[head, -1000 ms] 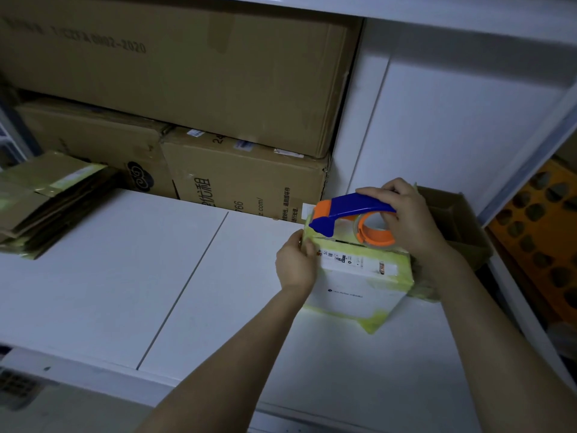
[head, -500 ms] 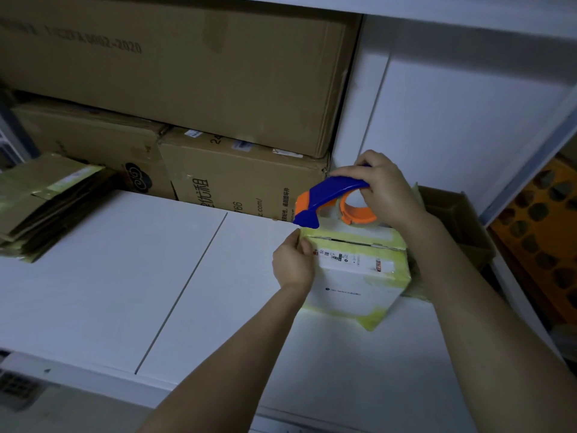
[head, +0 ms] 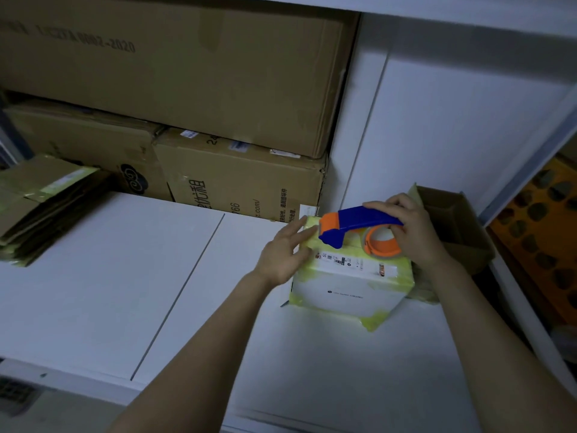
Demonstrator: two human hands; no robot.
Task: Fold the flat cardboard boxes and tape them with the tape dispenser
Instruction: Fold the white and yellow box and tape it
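Right hand (head: 415, 232): grips the blue-and-orange plastic tape dispenser (head: 359, 228) on top of the box.
Left hand (head: 285, 253): fingers straight, pressed against the box's left side.
Box: small white-and-yellow cardboard box (head: 349, 285) on the white worktop (head: 109, 276).
Left edge: stack of flat cardboard boxes (head: 37, 204).

Left hand (head: 282, 256) flat (fingers (head: 296, 227) straight), right hand (head: 413, 234) curled, gripping.

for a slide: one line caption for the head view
Right hand holds blue-and-orange plastic tape dispenser over white-and-yellow cardboard box, left hand flat against it.
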